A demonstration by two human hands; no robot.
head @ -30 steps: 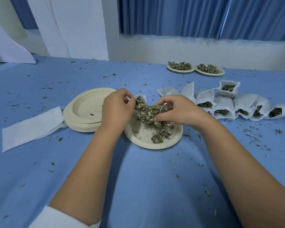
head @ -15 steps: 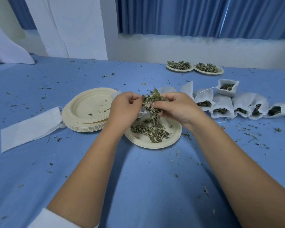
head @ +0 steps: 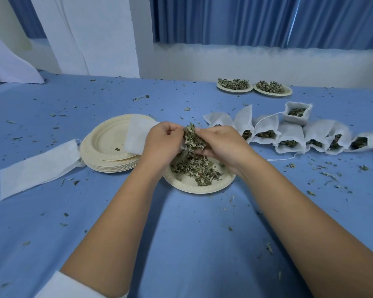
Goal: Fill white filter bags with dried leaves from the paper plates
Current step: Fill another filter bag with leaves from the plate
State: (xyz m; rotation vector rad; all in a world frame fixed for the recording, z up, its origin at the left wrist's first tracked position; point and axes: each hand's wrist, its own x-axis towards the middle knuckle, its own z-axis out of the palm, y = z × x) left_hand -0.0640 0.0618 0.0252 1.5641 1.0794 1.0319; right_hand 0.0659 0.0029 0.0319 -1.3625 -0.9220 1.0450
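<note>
1. Flat bag strip (head: 37, 166): white filter material, unfilled, lying flat at the left of the frame; its right end touches the plate stack.
2. Plate stack (head: 103, 145): empty cream paper plates, left of centre, with one leaf crumb on the top plate.
3. Open filter bag (head: 136, 136): white, held at one end by the left hand, its free end hanging over the right rim of the plate stack.
4. Left hand (head: 162, 145): at centre frame, fingers curled and gripping the mouth of the open filter bag.
5. Leaf clump (head: 193, 136): dried green leaves bunched between the two hands, above the working plate.
6. Working plate (head: 194, 189): a single paper plate just below the hands, holding a loose pile of dried leaves.
7. Right hand (head: 222, 145): right of centre, fingers curled round the leaf clump, pressing it toward the left hand.
8. Far plates (head: 234, 88) (head: 272, 91): two plates heaped with leaves, side by side in the upper right.
9. Filled bags (head: 289, 134): a row of white bags with leaves showing at their mouths, across the right of the frame; one upright bag (head: 297, 115) stands behind the row.
10. Tabletop (head: 192, 244): blue covering, strewn with leaf crumbs.
</note>
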